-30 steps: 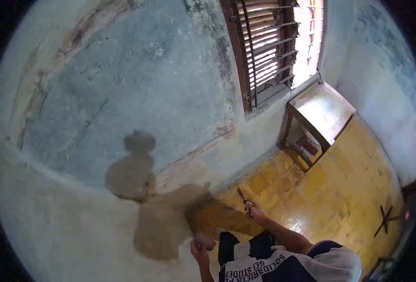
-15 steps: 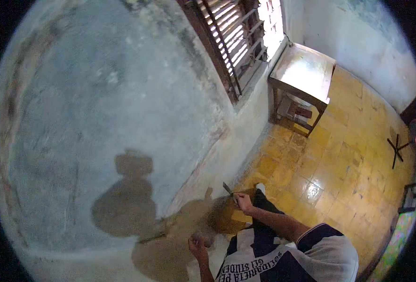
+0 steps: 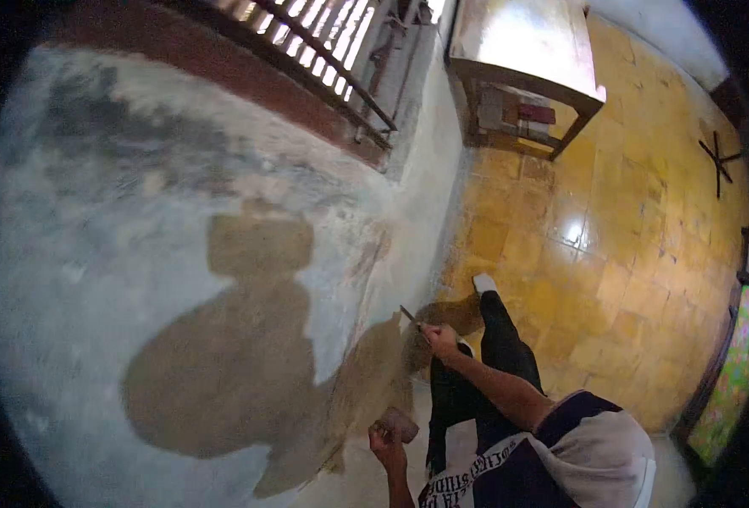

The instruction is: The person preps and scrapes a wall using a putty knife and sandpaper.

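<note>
A thin blade (image 3: 408,315) is held in the closed grip of the right hand (image 3: 442,340) close to the wall (image 3: 137,212), a small block (image 3: 401,421) is clasped in the left hand (image 3: 384,442) lower down, and open tiled floor (image 3: 628,254) is seen up to the bench (image 3: 518,42).

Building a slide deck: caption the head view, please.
Right hand holds a thin blade by the worn wall; left hand grips a small brownish block.

A wooden table (image 3: 522,38) stands on the yellow tiled floor (image 3: 637,254) beside the louvred window (image 3: 323,38).
</note>
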Tool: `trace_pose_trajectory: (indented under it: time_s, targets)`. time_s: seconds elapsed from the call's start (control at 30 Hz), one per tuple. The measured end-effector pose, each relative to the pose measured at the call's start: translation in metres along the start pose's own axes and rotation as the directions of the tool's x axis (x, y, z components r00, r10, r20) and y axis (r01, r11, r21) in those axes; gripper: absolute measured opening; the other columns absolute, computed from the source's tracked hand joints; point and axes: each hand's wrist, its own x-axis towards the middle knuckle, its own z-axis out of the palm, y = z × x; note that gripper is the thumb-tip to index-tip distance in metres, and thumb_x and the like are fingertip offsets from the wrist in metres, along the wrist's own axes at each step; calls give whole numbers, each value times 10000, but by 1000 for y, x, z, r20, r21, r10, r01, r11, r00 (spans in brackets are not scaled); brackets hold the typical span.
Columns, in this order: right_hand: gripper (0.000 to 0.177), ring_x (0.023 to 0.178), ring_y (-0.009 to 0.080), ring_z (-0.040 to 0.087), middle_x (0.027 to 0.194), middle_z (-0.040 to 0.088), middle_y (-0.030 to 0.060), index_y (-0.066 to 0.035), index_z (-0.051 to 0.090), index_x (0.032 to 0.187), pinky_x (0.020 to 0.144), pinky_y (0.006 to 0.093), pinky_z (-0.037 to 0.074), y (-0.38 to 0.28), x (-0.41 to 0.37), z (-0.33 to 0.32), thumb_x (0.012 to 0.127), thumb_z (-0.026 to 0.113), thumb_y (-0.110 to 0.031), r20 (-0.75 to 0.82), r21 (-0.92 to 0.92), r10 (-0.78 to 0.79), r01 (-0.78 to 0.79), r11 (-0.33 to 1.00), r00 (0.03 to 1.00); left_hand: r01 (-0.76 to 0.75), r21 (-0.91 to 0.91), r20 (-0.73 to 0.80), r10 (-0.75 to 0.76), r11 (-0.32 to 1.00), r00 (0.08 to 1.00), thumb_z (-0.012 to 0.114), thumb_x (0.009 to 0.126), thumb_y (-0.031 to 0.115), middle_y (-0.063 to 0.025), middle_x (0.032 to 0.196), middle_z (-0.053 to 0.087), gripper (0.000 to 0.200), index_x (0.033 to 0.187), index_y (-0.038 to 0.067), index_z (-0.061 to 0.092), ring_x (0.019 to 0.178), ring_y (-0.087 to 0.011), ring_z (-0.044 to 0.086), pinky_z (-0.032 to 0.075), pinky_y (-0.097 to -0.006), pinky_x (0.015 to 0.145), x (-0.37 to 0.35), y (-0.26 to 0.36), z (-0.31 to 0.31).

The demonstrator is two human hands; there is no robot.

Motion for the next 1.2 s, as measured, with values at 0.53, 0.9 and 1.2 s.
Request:
trace_pose_trajectory:
  time_s: [0.53,0.9,1.2]
  targets:
    - [410,655,79,483,653,526,11,46,655,872,626,297,448,-35,0,29,927,585,-354,-179,-48,-75,68,997,981,99,239,261,-162,966,952,727,824,148,-59,963,582,364,1087,22,510,901,-158,567,476,-318,786,75,-36,-48]
    - [362,608,89,533,639,594,71,53,670,976,640,300,488,8,18,29,962,549,-288,-272,-144,-346,317,937,898,78,433,354,-248,898,902,730,830,194,-81,1008,607,377,1081,14,515,863,-149,591,509,-327,739,94,-23,-31]
    - [330,658,109,605,652,614,112,74,654,907,727,325,519,11,20,47,963,538,-230,-279,-316,-394,304,899,876,67,403,389,-237,913,890,720,841,194,-68,974,604,342,1055,24,514,851,-142,601,513,-322,725,118,-63,-31]
